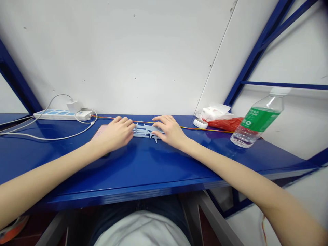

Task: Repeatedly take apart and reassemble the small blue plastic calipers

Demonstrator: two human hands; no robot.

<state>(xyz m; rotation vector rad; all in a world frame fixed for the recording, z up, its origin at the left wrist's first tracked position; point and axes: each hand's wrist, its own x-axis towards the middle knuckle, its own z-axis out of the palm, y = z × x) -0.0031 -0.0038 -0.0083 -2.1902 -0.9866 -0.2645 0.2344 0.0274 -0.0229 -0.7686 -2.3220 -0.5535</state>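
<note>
Pale blue-grey pieces (pixel 143 131): clustered on the blue bench (pixel 128 174), apparently centred so that they can be reached from both sides. Left hand (pixel 119 132): fingers curled at one end. Right hand (pixel 171 131): fingers parted over the other. Whether either grip is closed cannot be told. Bottle (pixel 258 118): placed rightward, presumably to be kept clear.

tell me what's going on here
A person's left hand is at the left end of some pale blue pieces on a blue table, the right hand at their right end. Whether either grips them is unclear. A phone lies partly hidden behind the left hand; a bottle stands farther right.
</note>
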